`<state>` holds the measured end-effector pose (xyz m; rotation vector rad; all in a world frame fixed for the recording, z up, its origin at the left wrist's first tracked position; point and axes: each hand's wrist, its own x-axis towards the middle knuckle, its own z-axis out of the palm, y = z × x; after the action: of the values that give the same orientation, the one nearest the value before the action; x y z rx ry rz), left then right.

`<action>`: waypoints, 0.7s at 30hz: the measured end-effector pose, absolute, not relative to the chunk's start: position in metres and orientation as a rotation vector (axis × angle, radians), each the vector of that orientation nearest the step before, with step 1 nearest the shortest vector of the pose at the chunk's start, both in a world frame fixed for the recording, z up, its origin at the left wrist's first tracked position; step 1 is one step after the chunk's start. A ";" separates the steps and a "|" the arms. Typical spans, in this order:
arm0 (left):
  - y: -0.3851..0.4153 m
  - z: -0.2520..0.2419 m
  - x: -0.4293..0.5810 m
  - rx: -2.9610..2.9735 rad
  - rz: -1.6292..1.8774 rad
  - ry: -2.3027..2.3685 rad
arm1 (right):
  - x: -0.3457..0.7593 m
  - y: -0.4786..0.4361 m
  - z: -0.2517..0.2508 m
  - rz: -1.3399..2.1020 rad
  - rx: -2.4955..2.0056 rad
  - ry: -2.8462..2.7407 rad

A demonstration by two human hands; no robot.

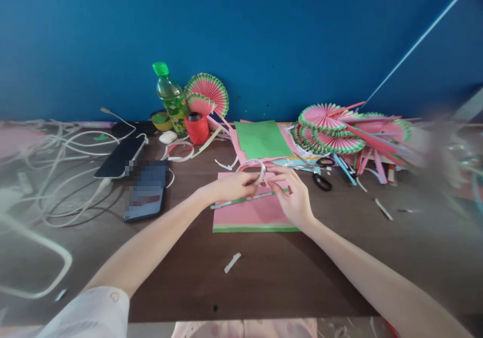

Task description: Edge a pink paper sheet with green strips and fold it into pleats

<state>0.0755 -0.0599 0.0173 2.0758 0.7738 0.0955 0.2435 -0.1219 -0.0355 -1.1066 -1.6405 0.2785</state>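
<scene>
My left hand (236,186) grips a roll of double-sided tape (261,173) between thumb and fingers, above the paper. Close against the roll, my right hand (292,192) has its thumb and fingertips pinched together at the tape's edge; the tape end itself is too small to make out clearly. Beneath both hands lies a pink sheet (245,217) with a pale and green border along its near edge. A narrow green strip with white tape pieces (226,204) crosses that sheet, partly covered by my hands.
Behind the hands are green sheets (264,139) and black-handled scissors (322,181). Folded paper fans (328,127) pile at right. A bottle (171,101), red string spool (197,128), phone (147,189), power bank (121,158) and tangled white cables (71,177) occupy the left. A white scrap (232,262) lies in front.
</scene>
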 end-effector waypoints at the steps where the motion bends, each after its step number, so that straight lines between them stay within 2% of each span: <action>1: -0.059 0.017 0.075 2.083 0.085 0.772 | 0.243 -0.122 -0.036 0.298 -1.104 -1.638; 9: -0.058 0.023 0.074 2.185 0.016 0.810 | 0.240 -0.129 -0.037 0.479 -1.222 -1.584; 21: -0.063 0.024 0.076 2.238 0.068 0.790 | 0.241 -0.129 -0.035 0.363 -1.287 -1.617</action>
<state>0.0761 -0.0630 0.0241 2.2382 0.7905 0.0676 0.2406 -0.1286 -0.0355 -1.2871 -1.6170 0.3625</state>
